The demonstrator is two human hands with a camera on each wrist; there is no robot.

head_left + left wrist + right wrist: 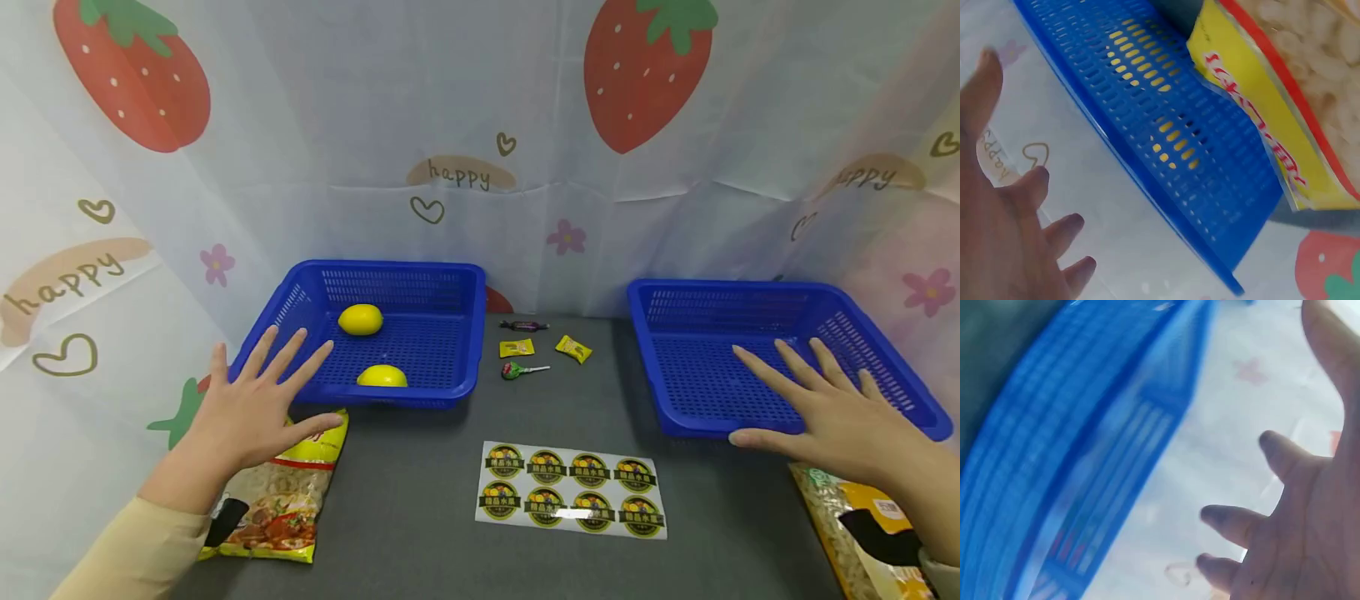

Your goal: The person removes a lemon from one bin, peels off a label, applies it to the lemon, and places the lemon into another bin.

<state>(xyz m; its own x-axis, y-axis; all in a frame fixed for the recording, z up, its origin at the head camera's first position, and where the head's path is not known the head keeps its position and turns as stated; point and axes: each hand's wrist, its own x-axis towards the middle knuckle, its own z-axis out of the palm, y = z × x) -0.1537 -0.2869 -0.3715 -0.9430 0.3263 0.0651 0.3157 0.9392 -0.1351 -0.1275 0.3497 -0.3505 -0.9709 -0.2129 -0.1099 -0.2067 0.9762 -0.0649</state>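
My left hand (pixel 251 412), fingers spread and holding nothing, hovers over the near left corner of the left blue basket (pixel 480 333) and above a yellow-edged food bag (pixel 288 500). Two lemons lie in that basket, a back lemon (pixel 361 319) and a front lemon (pixel 382 377). My right hand (pixel 840 417), also spread and holding nothing, is above the front of the right blue basket (pixel 660 400). Under the right wrist lies a second food bag (pixel 825 508), partly hidden. The left wrist view shows the basket's slotted side beside the bag; the right wrist view is blurred.
Between the baskets lie a dark wrapped candy (pixel 525 326), a left yellow candy (pixel 517 348), a right yellow candy (pixel 573 348) and a lollipop (pixel 512 370). A sheet of round stickers (pixel 570 490) lies on the grey table (pixel 405 500). A printed curtain (pixel 480 100) hangs behind.
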